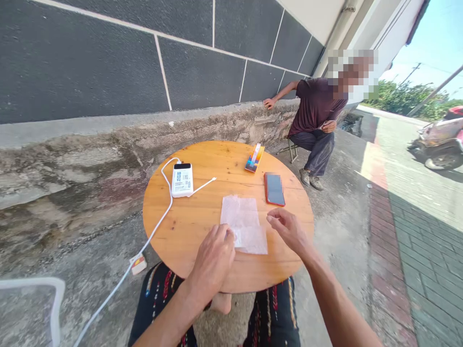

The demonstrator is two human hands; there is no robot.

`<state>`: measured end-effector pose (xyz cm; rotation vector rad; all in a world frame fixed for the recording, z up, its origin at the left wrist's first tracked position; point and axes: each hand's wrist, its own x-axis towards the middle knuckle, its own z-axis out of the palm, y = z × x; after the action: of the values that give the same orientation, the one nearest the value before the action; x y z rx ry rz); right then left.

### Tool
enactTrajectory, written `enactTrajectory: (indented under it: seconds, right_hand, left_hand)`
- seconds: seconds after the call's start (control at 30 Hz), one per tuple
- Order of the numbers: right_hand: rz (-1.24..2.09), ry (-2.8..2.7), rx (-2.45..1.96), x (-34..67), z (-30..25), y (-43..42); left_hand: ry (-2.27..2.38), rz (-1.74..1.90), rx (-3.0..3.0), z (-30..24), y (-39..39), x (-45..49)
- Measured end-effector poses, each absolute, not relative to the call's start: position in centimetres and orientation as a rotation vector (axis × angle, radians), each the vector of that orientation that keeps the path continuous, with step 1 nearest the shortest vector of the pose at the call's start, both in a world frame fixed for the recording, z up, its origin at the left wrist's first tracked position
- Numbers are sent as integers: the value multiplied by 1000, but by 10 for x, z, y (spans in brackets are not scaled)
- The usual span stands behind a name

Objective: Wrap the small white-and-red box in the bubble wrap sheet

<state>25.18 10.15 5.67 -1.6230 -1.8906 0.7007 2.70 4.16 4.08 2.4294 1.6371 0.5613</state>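
A thin, translucent white sheet (240,212) lies on the round wooden table (202,221), its lower part folded or overlapped. My left hand (216,248) is closed at the sheet's left edge, thumb and fingers pinched together there. Close to those fingertips is a small whitish patch, too faint to name. To the right of the sheet, my right hand (288,230) hovers with loosely bent fingers, thumb and forefinger slightly apart and nothing visible between them. Just beyond it lies a phone with a red edge (275,189).
A white power bank (182,180) with white cables (159,221) sits at the table's left. An orange and blue box (254,158) lies near the far edge. Someone sits on a stool (291,150) by the wall. A small box (138,264) is on the ground.
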Motion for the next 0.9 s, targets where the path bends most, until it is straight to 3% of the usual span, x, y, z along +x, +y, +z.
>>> enactTrajectory:
  seconds: [0.17,0.4,0.53,0.9]
  right_hand:
    - [1186,-1672,-1673,269,32,45]
    - [1346,-1531,-1603,231,20,50]
    - [1325,-1515,-1569,225,18,53]
    - [883,-1612,-1660,213,3,62]
  left_hand:
    - [1634,608,2432,37,42,26]
    - [1605,638,2457,38,42,24]
    - [1603,659,2449,37,42,23]
    - [1589,684,2393,40,41,22]
